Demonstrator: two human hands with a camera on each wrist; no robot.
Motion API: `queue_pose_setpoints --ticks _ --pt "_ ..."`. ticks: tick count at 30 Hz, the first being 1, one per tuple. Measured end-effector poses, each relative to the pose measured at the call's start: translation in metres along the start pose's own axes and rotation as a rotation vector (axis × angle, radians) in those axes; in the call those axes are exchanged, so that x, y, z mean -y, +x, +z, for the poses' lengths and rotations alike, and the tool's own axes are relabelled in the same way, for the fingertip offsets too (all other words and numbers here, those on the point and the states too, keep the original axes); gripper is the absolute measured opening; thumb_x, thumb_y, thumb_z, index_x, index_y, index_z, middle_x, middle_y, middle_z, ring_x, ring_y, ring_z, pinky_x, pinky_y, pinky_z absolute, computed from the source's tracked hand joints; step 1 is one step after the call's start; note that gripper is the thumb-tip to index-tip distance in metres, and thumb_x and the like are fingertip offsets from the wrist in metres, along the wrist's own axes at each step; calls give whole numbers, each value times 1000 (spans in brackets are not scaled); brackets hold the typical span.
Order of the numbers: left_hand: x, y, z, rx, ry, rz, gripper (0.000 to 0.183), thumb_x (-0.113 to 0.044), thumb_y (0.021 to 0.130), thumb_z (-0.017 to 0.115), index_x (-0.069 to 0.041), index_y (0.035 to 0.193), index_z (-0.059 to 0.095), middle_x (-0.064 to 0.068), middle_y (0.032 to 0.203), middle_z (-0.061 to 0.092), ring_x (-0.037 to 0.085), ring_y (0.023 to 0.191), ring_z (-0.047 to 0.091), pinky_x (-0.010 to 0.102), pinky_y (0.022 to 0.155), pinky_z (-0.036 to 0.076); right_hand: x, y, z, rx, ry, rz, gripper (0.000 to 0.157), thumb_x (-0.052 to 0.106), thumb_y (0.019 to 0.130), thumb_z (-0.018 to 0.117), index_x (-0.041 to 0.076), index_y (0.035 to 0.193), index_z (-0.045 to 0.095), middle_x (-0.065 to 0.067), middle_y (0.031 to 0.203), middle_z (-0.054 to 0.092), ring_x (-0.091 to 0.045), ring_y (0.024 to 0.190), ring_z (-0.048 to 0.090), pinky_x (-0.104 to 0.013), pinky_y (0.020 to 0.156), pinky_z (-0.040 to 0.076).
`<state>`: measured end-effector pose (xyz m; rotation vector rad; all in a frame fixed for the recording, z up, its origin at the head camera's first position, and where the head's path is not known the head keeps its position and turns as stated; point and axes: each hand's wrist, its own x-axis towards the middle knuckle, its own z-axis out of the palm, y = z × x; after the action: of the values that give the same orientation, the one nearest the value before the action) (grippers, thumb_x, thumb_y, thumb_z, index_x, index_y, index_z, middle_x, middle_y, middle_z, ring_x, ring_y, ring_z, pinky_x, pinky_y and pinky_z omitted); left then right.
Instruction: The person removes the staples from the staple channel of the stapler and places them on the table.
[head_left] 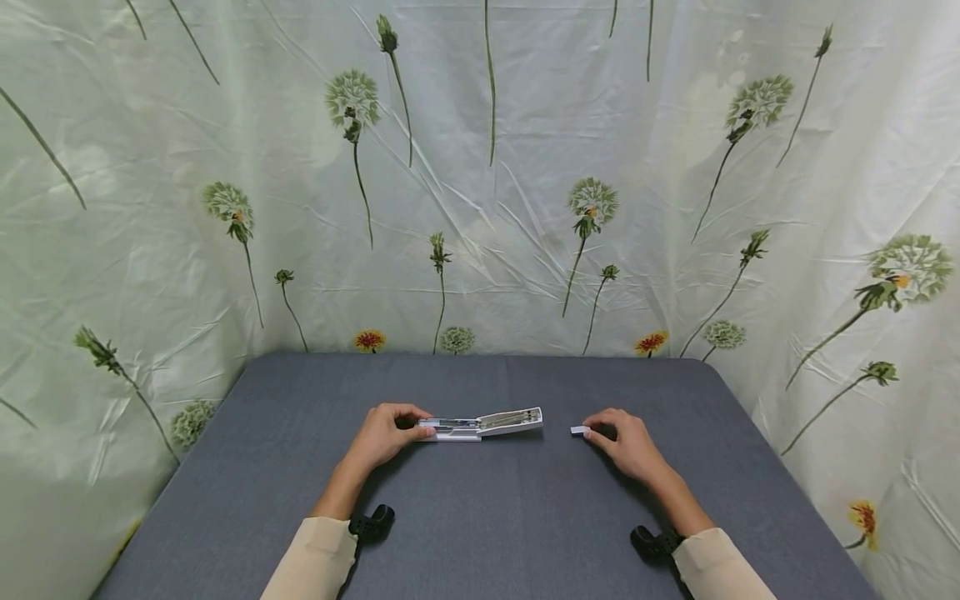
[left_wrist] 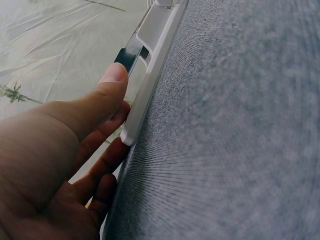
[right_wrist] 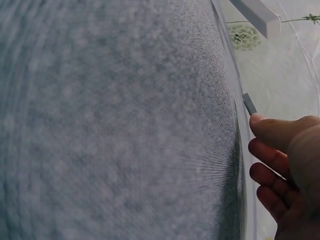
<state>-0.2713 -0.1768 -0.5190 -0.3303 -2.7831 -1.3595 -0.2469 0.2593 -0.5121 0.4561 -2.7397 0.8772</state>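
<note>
A white stapler [head_left: 459,435] lies on the table in the head view, its top arm [head_left: 510,422] swung far back to the right so the metal inside shows. My left hand [head_left: 384,435] pinches the left end of its base. In the left wrist view the thumb lies by the stapler's dark front part [left_wrist: 126,59], with fingers behind the white base [left_wrist: 150,95]. To the right, apart from the stapler, my right hand [head_left: 628,446] pinches a small grey staple strip [head_left: 577,430]. One end of that strip [right_wrist: 249,103] sticks out past the thumb in the right wrist view.
The table [head_left: 465,517] has a dark grey-blue cloth top with rounded back corners. A pale curtain [head_left: 495,208] printed with dandelions hangs behind it and along both sides. Black wrist straps [head_left: 373,523] sit at both cuffs.
</note>
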Motion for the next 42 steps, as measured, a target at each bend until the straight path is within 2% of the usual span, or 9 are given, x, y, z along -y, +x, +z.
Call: queue_pose_setpoints --ticks 6,13,27,42 --pt "0 0 0 -1 6 -4 18 -36 81 88 -30 98 82 -10 86 73 10 77 59 32 74 46 -3 -2 1 -24 -21 -36 10 13 89 80 13 99 80 0 99 76 -28 98 68 -50 88 50" --pt "0 0 1 -11 11 -7 18 -36 81 89 -30 97 82 -10 85 72 11 76 58 32 74 46 -4 0 -2 39 -39 -20 8 13 90 80 16 97 80 -1 101 73 -27 100 66 -51 89 50" --pt "1 2 2 -9 11 -14 18 -37 81 88 -31 96 82 -10 87 74 10 78 59 33 76 46 -4 1 -5 92 -25 23 10 17 91 80 16 101 80 -3 105 72 -31 105 66 -55 94 49" --pt "0 1 0 2 3 0 19 -35 81 89 -30 98 83 -9 85 72 11 77 59 31 74 47 -2 -3 -7 80 13 24 17 16 90 80 11 106 80 -4 107 72 -29 104 64 -51 92 48"
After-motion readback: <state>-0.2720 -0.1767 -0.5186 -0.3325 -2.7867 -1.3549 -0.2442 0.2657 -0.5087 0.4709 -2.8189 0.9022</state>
